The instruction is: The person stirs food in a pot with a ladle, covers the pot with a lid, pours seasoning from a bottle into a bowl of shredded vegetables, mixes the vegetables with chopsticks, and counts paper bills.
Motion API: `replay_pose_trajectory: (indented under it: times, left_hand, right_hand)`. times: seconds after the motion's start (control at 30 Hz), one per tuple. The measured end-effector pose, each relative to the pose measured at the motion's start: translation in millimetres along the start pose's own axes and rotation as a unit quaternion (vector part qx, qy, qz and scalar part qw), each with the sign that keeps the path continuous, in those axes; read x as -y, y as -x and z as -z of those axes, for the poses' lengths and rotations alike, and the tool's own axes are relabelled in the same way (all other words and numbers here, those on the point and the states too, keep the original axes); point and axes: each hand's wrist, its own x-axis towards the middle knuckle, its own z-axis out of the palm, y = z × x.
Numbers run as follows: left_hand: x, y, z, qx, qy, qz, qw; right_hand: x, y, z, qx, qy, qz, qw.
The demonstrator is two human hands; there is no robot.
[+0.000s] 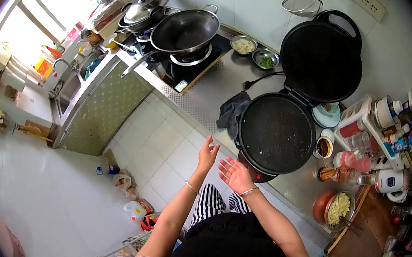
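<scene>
Both my hands hang in the air in front of my body, holding nothing. My left hand (207, 154) has its fingers pointing up and apart from the thumb. Palm up, my right hand (236, 175) is spread beside the front edge of a round black electric griddle (277, 134). The griddle's lid (321, 63) stands raised behind it, and pale crumbs dot the cooking plate. A dark grey cloth (233, 112) lies against the griddle's left side.
A wok (186, 31) sits on the stove, its handle jutting over the counter edge. Two small metal bowls (243, 45) hold chopped food. Shredded vegetable fills a bowl (339, 210) at right, near a wooden board (365, 235). A crowded rack (373, 128) stands by the wall.
</scene>
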Motion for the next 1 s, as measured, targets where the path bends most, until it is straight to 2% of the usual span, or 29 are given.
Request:
replay_pose_trajectory:
  times: [0.13, 0.17, 0.2, 0.27, 0.33, 0.4, 0.47, 0.53, 0.57, 0.6, 0.67, 0.7, 0.73, 0.77, 0.8, 0.83, 0.87, 0.9, 0.93, 0.97, 1.0]
  left_hand:
    - [21, -81, -30, 0.067, 0.074, -0.005, 0.995]
    - [22, -95, -37, 0.079, 0.19, 0.013, 0.979]
    - [20, -110, -36, 0.103, 0.187, 0.007, 0.977]
    - [19, -143, -27, 0.129, 0.019, 0.101, 0.986]
    - [12, -159, -12, 0.088, -0.061, -0.06, 0.992]
    - [-25, -158, 16, 0.148, -0.023, -0.007, 0.989]
    - [-19, -165, 35, 0.158, -0.116, -0.069, 0.978]
    - [-25, -162, 54, 0.165, -0.146, -0.132, 0.967]
    - [-45, -153, 63, 0.17, -0.152, -0.126, 0.965]
    - [-32, -158, 65, 0.188, -0.108, -0.092, 0.972]
    - [-43, -159, 70, 0.199, 0.027, -0.017, 0.979]
    - [-43, -166, 70, 0.193, 0.02, -0.04, 0.98]
    - [-42, -174, 70, 0.187, 0.013, -0.06, 0.98]
    - [-40, -181, 71, 0.216, 0.049, -0.044, 0.974]
    - [-39, -186, 68, 0.243, 0.155, 0.034, 0.957]
    - [-39, -189, 71, 0.247, 0.19, 0.098, 0.945]
    - [-40, -191, 74, 0.249, 0.224, 0.162, 0.928]
    - [-35, -190, 73, 0.254, 0.222, 0.161, 0.928]
    - [-26, -186, 71, 0.165, 0.129, -0.013, 0.978]
    - [-17, -179, 70, 0.07, 0.03, -0.187, 0.979]
    - [-21, -169, 72, 0.075, 0.03, -0.186, 0.979]
  right_hand:
    - [9, -58, -19, -0.085, 0.038, 0.011, 0.996]
    - [9, -72, -23, -0.103, 0.04, 0.03, 0.993]
    - [10, -88, -26, -0.121, 0.037, 0.05, 0.991]
    - [10, -124, -24, -0.171, 0.001, 0.085, 0.982]
    - [15, -156, -28, -0.212, -0.022, 0.086, 0.973]
    - [20, -174, -43, -0.185, -0.043, 0.121, 0.974]
    - [21, -206, -45, -0.131, -0.123, 0.182, 0.967]
    - [27, -225, -57, -0.105, -0.071, 0.251, 0.96]
    - [33, -228, -72, -0.16, -0.066, 0.253, 0.952]
    - [36, -241, -80, -0.199, -0.016, 0.312, 0.929]
    - [44, -250, -102, -0.187, 0.04, 0.362, 0.912]
    - [48, -268, -96, -0.221, 0.159, 0.441, 0.855]
    - [54, -248, -119, -0.286, 0.211, 0.404, 0.843]
    - [58, -254, -115, -0.34, 0.27, 0.421, 0.796]
    - [61, -264, -111, -0.389, 0.33, 0.436, 0.741]
    - [59, -265, -104, -0.348, 0.292, 0.422, 0.785]
    - [53, -266, -99, -0.35, 0.288, 0.426, 0.783]
    - [38, -275, -83, -0.395, 0.309, 0.46, 0.733]
    - [28, -269, -78, -0.439, 0.329, 0.489, 0.678]
    - [16, -259, -70, -0.434, 0.331, 0.458, 0.702]
    - [8, -241, -71, -0.438, 0.328, 0.458, 0.701]
